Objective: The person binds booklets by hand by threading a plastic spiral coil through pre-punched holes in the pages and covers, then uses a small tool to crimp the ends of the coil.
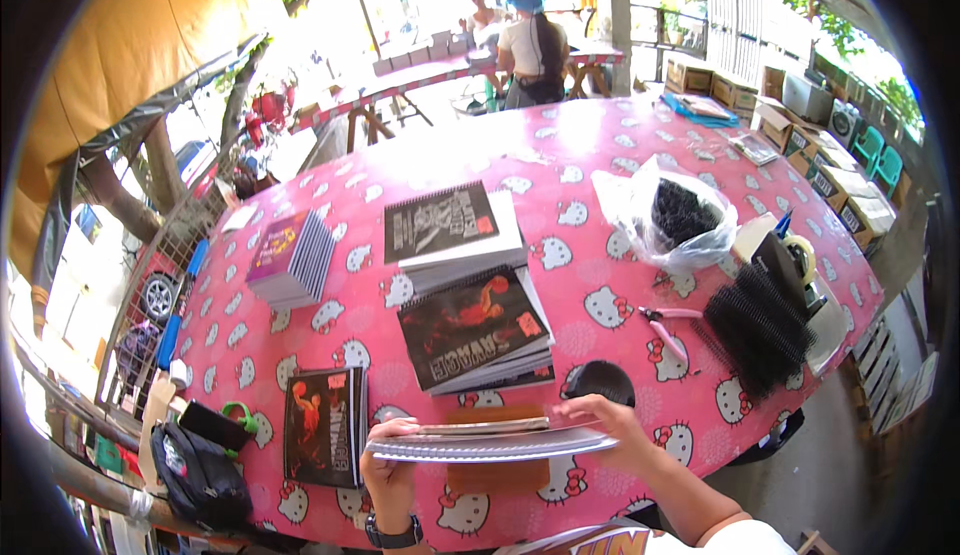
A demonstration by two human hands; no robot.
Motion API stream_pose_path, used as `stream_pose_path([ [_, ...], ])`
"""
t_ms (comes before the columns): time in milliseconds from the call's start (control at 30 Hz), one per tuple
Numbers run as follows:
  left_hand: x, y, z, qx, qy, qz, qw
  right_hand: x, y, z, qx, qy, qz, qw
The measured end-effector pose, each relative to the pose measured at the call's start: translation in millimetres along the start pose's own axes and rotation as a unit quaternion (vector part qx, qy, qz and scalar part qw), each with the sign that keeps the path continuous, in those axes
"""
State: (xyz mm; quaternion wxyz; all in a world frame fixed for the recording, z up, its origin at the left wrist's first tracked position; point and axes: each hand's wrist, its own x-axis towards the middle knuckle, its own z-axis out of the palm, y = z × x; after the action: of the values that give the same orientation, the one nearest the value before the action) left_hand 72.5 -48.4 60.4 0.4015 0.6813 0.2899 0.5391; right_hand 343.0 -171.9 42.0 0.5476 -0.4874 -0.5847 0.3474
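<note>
A thin stack of punched paper sheets (pixel 490 446) with a row of holes along its near edge is held nearly level close to me. My left hand (pixel 393 452), a dark watch on its wrist, is closed on the left end. The fingers of my right hand (pixel 608 429) close around the right end. Beneath the sheets lies a brown board (pixel 500 475), partly hidden by them. A black bowl (pixel 600 385) sits just beyond my right hand. To the left of my left hand is a pile of dark-covered notebooks (pixel 322 427).
On the pink patterned table stand more notebook stacks (pixel 475 325) and a purple-covered stack (pixel 290 258). Rightward are a plastic bag of black coils (pixel 680 210), pink-handled pliers (pixel 668 330) and black binding coils (pixel 758 330). A black bag (pixel 200 480) is at the left edge. People work farther back.
</note>
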Motion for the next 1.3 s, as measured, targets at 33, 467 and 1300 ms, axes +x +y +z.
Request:
stream_pose_path([
  [33,-4.9,-9.4,-1.9,0.002,-0.002,0.012,1.000,7.3,-6.8,7.0,-0.024,0.000,-0.022,0.999],
  [467,11.9,-29.3,28.1,-0.144,0.151,-0.036,0.977,-2.7,16.7,-116.3,-0.467,0.355,0.038,0.809],
  [1300,-17.6,39.2,95.0,0.408,-0.087,0.193,0.888,4.6,-47.3,-113.5,-0.309,0.236,0.099,0.916],
])
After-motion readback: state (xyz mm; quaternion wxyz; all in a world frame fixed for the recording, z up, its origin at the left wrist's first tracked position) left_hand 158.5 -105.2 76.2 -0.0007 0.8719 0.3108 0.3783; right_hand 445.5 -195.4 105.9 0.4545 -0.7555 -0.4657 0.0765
